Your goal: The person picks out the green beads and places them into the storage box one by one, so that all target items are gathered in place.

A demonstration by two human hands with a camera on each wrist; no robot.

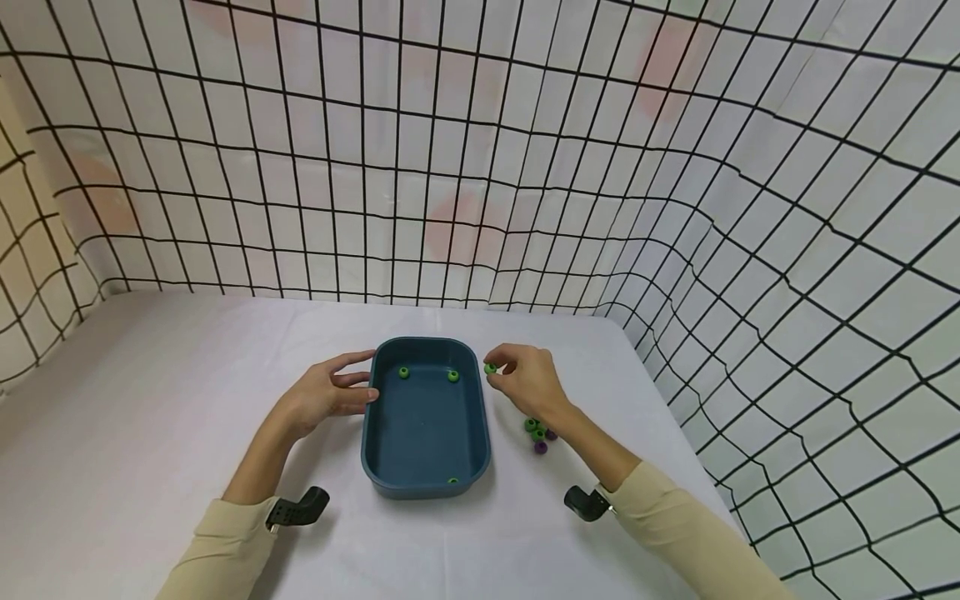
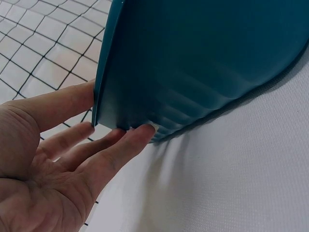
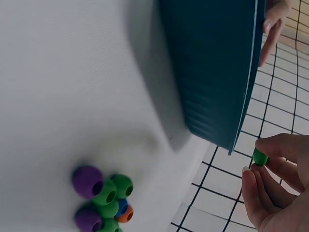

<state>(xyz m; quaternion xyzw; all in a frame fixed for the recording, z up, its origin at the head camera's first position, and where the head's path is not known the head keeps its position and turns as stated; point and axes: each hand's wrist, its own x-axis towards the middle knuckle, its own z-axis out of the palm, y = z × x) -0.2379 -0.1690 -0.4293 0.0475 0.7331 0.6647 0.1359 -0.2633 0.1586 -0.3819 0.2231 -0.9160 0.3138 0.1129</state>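
My left hand (image 1: 322, 398) holds the left wall of a blue tray (image 1: 427, 433), its thumb over the rim and other fingers against the outside in the left wrist view. Just beyond the tray's right rim, my right hand (image 1: 529, 382) pinches a green bead (image 3: 260, 156) between thumb and fingertips, raised off the table. Inside the tray lie a green bead (image 1: 403, 372) at the back left, another green bead (image 1: 453, 376) at the back right, and a third, partly hidden green bead (image 1: 453, 481) by the front wall.
Right of the tray, several beads lie clustered: purple beads (image 3: 88, 181), green beads (image 3: 121, 186), a blue bead (image 3: 122, 207) and an orange bead (image 3: 126, 214). A white cloth (image 1: 187, 400) covers the table. Black wire mesh (image 1: 450, 175) stands along the back and sides.
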